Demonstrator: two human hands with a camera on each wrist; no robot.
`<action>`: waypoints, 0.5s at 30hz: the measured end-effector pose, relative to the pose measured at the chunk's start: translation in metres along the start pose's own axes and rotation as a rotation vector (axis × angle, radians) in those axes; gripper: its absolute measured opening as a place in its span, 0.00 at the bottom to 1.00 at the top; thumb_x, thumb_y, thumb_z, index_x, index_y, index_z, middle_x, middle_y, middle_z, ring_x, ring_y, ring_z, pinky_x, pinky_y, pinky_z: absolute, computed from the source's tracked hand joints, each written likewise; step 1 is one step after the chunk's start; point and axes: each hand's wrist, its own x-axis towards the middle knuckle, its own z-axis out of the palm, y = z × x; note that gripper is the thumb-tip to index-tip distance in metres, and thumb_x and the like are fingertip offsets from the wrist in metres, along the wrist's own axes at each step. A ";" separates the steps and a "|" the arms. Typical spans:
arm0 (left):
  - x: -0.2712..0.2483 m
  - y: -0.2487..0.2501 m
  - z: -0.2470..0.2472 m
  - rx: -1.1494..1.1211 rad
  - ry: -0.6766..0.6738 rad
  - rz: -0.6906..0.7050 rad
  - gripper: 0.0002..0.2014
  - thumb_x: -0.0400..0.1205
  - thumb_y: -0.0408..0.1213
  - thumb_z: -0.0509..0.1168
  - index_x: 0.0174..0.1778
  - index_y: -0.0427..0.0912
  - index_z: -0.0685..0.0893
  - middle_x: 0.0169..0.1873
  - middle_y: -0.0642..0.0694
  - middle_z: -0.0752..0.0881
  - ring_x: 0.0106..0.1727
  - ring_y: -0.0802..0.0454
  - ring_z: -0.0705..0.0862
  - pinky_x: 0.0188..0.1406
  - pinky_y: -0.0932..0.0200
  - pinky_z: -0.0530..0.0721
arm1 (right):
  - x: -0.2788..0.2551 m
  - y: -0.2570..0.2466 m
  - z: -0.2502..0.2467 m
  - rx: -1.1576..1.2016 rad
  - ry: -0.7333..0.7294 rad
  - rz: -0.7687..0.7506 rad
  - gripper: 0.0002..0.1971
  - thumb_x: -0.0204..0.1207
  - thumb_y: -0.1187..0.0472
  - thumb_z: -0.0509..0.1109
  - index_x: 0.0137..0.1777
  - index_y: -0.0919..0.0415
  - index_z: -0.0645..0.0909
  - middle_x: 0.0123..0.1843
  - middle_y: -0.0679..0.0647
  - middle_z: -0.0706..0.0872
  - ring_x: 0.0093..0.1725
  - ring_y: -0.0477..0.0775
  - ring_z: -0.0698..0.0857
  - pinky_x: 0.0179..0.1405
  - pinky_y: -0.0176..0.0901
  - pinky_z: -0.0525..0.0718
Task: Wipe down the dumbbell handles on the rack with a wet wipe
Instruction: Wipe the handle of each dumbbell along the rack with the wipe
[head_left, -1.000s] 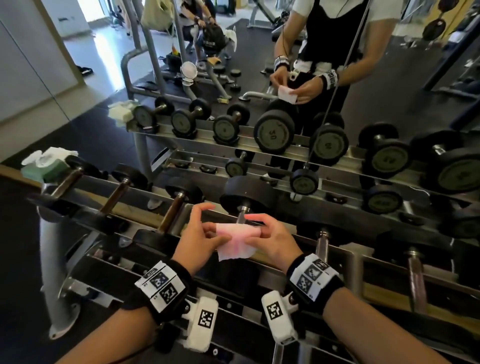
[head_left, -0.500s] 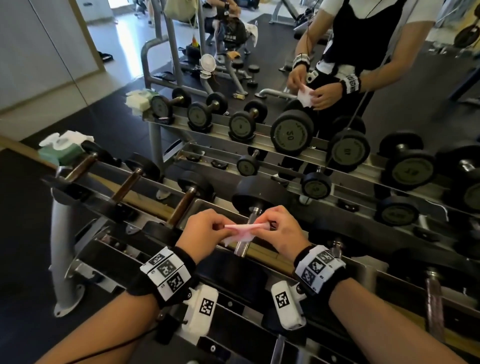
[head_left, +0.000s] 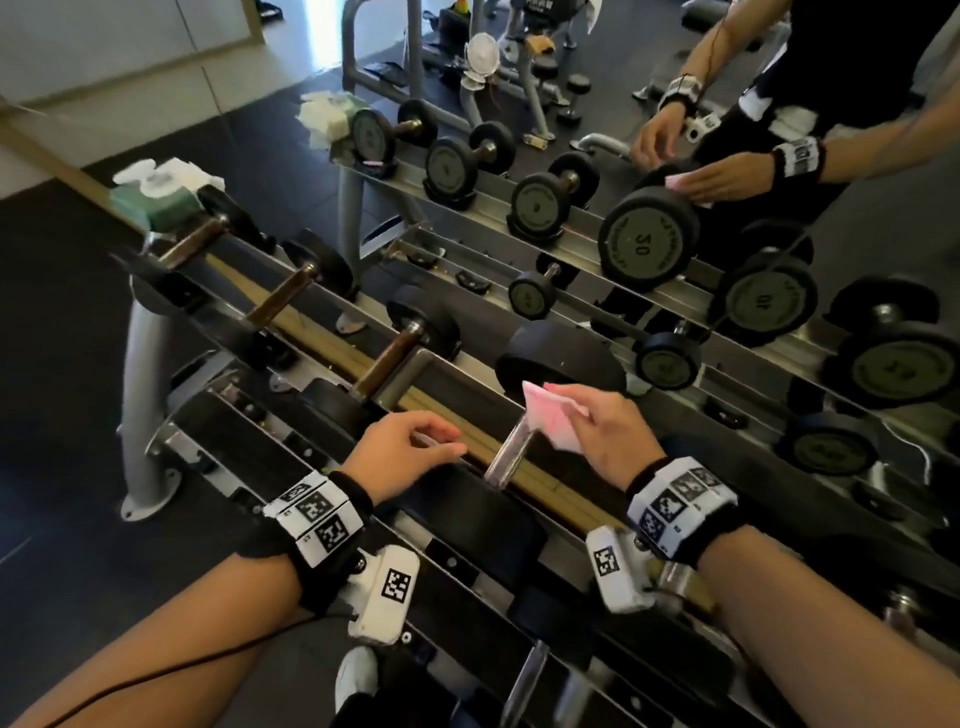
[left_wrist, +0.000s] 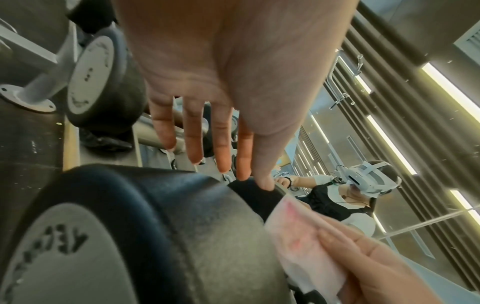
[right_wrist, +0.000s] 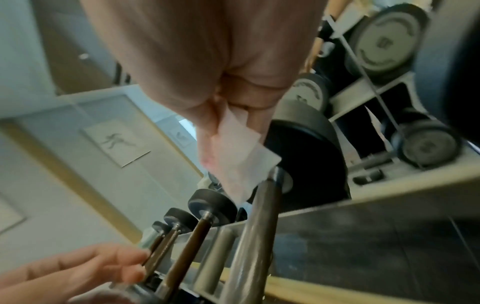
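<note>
Metal rack (head_left: 291, 457), slanted rails. Resting on top rails: 4 dumbbells (head_left: 306, 291) in row, handles across; wipes pack (head_left: 156, 200) at far left end.

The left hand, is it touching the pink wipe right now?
Apart. In the head view the left hand hangs open beside the silver dumbbell handle, with dark rack between it and the wet wipe, which the right hand pinches.

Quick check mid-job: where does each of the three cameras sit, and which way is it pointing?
Head: worn on the head, looking down at the dumbbell rack; both forearms, left hand, right hand holding the wet wipe.
Left wrist: looks along the open left hand past a dumbbell.
Right wrist: looks along the palm at the steel handle.
All three share the wet wipe.
</note>
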 end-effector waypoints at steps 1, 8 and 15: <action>-0.002 -0.003 0.000 0.000 -0.021 -0.019 0.09 0.77 0.50 0.76 0.53 0.58 0.89 0.49 0.60 0.89 0.52 0.65 0.85 0.54 0.66 0.78 | 0.006 -0.003 -0.004 -0.049 0.002 -0.055 0.16 0.84 0.65 0.64 0.70 0.57 0.83 0.61 0.54 0.89 0.61 0.50 0.86 0.60 0.33 0.79; -0.010 -0.021 0.006 0.000 -0.056 -0.075 0.16 0.72 0.54 0.79 0.55 0.61 0.90 0.56 0.60 0.88 0.61 0.62 0.84 0.68 0.55 0.80 | 0.040 -0.018 0.003 -0.554 -0.360 -0.295 0.27 0.83 0.74 0.58 0.80 0.55 0.71 0.82 0.53 0.72 0.81 0.51 0.71 0.83 0.43 0.63; -0.013 -0.027 0.011 -0.059 -0.035 -0.079 0.18 0.72 0.52 0.80 0.57 0.60 0.90 0.57 0.60 0.88 0.63 0.61 0.84 0.71 0.50 0.81 | 0.033 -0.035 0.019 -1.098 -0.755 -0.277 0.32 0.81 0.73 0.63 0.83 0.55 0.60 0.86 0.57 0.59 0.85 0.56 0.55 0.81 0.42 0.48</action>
